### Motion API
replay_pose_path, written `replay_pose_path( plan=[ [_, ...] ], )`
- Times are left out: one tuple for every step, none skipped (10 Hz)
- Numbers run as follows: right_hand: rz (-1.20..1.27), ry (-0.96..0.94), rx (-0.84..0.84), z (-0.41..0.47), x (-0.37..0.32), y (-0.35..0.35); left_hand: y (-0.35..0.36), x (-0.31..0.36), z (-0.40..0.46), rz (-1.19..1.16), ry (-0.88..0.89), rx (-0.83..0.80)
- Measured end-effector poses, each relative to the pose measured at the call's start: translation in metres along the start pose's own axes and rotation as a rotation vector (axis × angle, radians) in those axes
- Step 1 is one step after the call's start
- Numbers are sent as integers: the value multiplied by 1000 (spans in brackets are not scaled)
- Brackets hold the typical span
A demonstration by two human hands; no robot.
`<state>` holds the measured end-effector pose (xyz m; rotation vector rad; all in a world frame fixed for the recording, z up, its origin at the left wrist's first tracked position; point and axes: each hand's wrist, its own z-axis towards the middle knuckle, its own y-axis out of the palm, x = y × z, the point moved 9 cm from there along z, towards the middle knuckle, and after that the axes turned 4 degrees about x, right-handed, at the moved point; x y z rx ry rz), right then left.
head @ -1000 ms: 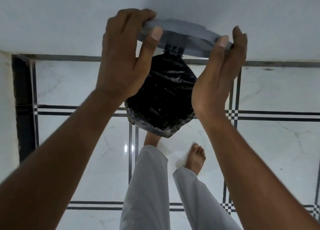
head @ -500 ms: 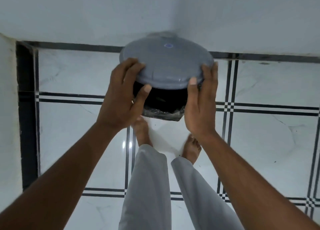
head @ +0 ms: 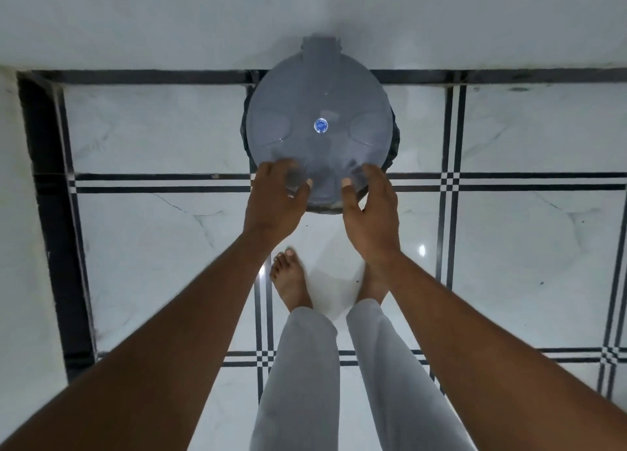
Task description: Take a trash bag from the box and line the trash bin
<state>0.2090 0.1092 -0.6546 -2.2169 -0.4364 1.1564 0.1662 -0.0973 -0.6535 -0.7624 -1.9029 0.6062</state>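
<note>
The left hand [head: 276, 197] and the right hand [head: 368, 209] were laid with relaxed, blurred fingers on the near rim of the grey lid [head: 319, 135], nothing being gripped. The lid was closed on the trash bin, stood on the floor [head: 163, 131] against the wall [head: 169, 19], the black trash bag [head: 393, 138] being seen at the rim.
</note>
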Motion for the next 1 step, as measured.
replay_pose_path(
  plan=[
    [177,46,14,-5,-39,-24,-21,26,-5,-124,-75,22]
  ],
)
